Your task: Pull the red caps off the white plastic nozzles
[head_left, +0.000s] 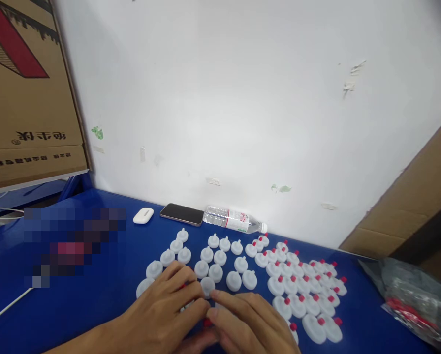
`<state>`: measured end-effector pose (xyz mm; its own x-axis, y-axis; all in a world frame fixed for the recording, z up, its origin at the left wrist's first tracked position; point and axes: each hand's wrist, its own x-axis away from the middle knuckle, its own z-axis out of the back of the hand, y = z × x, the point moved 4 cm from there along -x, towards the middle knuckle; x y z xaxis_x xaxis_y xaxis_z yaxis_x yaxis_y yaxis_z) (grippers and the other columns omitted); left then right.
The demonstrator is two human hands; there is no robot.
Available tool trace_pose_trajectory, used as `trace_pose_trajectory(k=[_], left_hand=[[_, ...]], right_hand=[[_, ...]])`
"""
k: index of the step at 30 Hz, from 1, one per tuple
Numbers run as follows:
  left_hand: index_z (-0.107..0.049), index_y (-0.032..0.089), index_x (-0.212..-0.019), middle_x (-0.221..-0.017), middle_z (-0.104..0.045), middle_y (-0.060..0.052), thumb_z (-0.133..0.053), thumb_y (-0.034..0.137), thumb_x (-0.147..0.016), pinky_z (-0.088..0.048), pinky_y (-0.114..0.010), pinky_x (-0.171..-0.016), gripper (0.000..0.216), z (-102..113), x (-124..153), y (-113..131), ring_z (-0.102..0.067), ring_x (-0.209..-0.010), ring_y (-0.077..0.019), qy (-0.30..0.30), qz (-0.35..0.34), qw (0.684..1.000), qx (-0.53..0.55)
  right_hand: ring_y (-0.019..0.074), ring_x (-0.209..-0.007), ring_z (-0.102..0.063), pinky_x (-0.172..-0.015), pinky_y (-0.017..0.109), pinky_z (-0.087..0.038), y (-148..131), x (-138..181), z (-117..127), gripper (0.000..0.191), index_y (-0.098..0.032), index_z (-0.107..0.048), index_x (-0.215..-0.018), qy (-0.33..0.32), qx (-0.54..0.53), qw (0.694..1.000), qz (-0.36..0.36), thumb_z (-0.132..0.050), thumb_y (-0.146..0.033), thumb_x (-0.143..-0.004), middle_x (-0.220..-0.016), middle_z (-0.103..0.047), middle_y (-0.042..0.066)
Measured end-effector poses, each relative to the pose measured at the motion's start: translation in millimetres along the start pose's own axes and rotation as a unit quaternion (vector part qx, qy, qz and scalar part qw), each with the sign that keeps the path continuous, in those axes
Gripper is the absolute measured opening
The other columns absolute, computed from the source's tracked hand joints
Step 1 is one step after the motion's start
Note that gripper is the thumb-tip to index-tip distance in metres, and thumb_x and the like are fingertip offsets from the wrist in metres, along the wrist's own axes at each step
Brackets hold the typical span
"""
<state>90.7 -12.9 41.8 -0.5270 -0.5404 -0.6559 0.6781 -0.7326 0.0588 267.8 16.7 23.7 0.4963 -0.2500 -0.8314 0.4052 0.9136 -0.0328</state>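
At the front middle of the table, my left hand [165,312] and my right hand [252,322] meet with bent fingers. A small red cap [207,322] shows between the fingertips of both. Whatever it sits on is hidden by the fingers. Around the hands lie round white lids with a narrow spout, such as one lid [234,280] with a bare spout beyond my right hand. More red and white bits peek out under my left fingers. To the right stand many white lids [282,307] with red caps on their spouts, in packed rows.
Along the wall lie a white earphone case [143,216], a phone [182,214] and a water bottle [235,219] on its side. A clear bag [414,307] with red pieces is at the right edge. Cardboard boxes [32,108] flank the blue table [106,295]. A blurred patch covers the left.
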Motion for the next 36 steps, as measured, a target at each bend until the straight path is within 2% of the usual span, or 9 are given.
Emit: trace_pose_trajectory(k=[4, 9, 14, 17, 19, 21, 26, 31, 36], left_hand=[[-0.057, 0.021, -0.096, -0.085, -0.068, -0.003, -0.046, 0.021, -0.108, -0.047, -0.04, -0.084, 0.016, -4, -1, -1, -0.056, -0.081, -0.0223, -0.033, 0.007, 0.999, 0.003], [-0.055, 0.022, -0.097, -0.09, -0.063, -0.003, -0.055, 0.007, -0.09, -0.042, -0.039, -0.077, 0.017, -11, 4, -4, -0.051, -0.077, -0.0224, -0.092, 0.005, 0.996, 0.015], [-0.05, 0.022, -0.09, -0.089, -0.061, -0.002, -0.051, 0.002, -0.081, -0.039, -0.039, -0.079, 0.022, -10, 4, -9, -0.049, -0.078, -0.0218, -0.104, 0.015, 0.992, 0.065], [-0.047, 0.022, -0.089, -0.085, -0.061, -0.001, -0.045, 0.003, -0.084, -0.038, -0.039, -0.08, 0.02, -7, 3, -8, -0.048, -0.076, -0.0209, -0.106, 0.023, 0.99, 0.093], [-0.046, 0.022, -0.088, -0.081, -0.06, 0.001, -0.041, 0.004, -0.09, -0.038, -0.039, -0.082, 0.019, -8, 4, -7, -0.048, -0.075, -0.0198, -0.11, 0.033, 0.986, 0.118], [-0.043, 0.022, -0.084, -0.077, -0.057, 0.001, -0.039, 0.007, -0.095, -0.038, -0.04, -0.083, 0.019, -8, 6, -5, -0.046, -0.073, -0.0192, -0.095, 0.036, 0.984, 0.144], [-0.048, 0.021, -0.087, -0.082, -0.057, -0.002, -0.038, 0.011, -0.102, -0.035, -0.042, -0.085, 0.021, -10, 6, -17, -0.044, -0.079, -0.0217, -0.084, 0.056, 0.992, 0.075], [-0.051, 0.019, -0.082, -0.081, -0.056, -0.003, -0.039, 0.014, -0.105, -0.033, -0.04, -0.079, 0.026, -5, 0, -45, -0.044, -0.081, -0.022, -0.107, 0.121, 0.987, 0.001], [-0.054, 0.018, -0.079, -0.081, -0.056, -0.004, -0.042, 0.013, -0.099, -0.034, -0.041, -0.081, 0.024, 0, 0, -61, -0.044, -0.084, -0.0234, -0.129, 0.144, 0.981, -0.022]], right_hand=[[0.0115, -0.08, -0.075, -0.074, 0.02, -0.06, -3, -6, -4, 0.013, -0.022, -0.07, -0.113, -0.019, 0.003, 0.999, 0.048, -0.064, -0.021, -0.102, -0.108, -0.08, 0.002], [0.0136, -0.07, -0.072, -0.066, 0.024, -0.058, 1, -2, -5, 0.016, -0.024, -0.071, -0.093, 0.057, 0.009, 0.998, 0.002, -0.062, -0.031, -0.104, -0.088, -0.079, 0.0], [0.0146, -0.077, -0.073, -0.075, 0.023, -0.059, -1, -1, -13, 0.017, -0.026, -0.074, -0.098, -0.018, -0.013, 1.0, -0.011, -0.066, -0.04, -0.102, -0.089, -0.078, 0.0], [0.0132, -0.067, -0.07, -0.067, 0.024, -0.056, -4, -5, -8, 0.023, -0.024, -0.07, -0.092, 0.081, -0.001, 0.997, 0.004, -0.053, -0.029, -0.108, -0.086, -0.078, -0.001], [0.0139, -0.071, -0.071, -0.069, 0.025, -0.056, 0, -6, 0, 0.022, -0.024, -0.067, -0.092, 0.123, 0.019, 0.992, 0.006, -0.051, -0.015, -0.106, -0.091, -0.079, -0.003], [0.0163, -0.09, -0.073, -0.08, 0.026, -0.059, 10, -6, 1, 0.017, -0.022, -0.068, -0.112, -0.021, 0.026, 0.999, 0.025, -0.054, -0.014, -0.104, -0.111, -0.078, 0.0], [0.0206, -0.106, -0.07, -0.094, 0.034, -0.056, 43, -3, 32, 0.022, -0.019, -0.065, -0.121, -0.006, 0.069, 0.996, -0.052, -0.061, -0.011, -0.1, -0.116, -0.074, 0.007], [0.0211, -0.092, -0.07, -0.084, 0.035, -0.055, 50, -5, 33, 0.009, -0.022, -0.065, -0.106, -0.002, 0.09, 0.992, -0.087, -0.057, -0.021, -0.103, -0.1, -0.074, 0.004], [0.0214, -0.087, -0.07, -0.078, 0.035, -0.056, 56, -2, 30, 0.014, -0.026, -0.062, -0.104, -0.074, 0.079, 0.982, -0.155, -0.051, -0.034, -0.107, -0.1, -0.071, 0.003]])
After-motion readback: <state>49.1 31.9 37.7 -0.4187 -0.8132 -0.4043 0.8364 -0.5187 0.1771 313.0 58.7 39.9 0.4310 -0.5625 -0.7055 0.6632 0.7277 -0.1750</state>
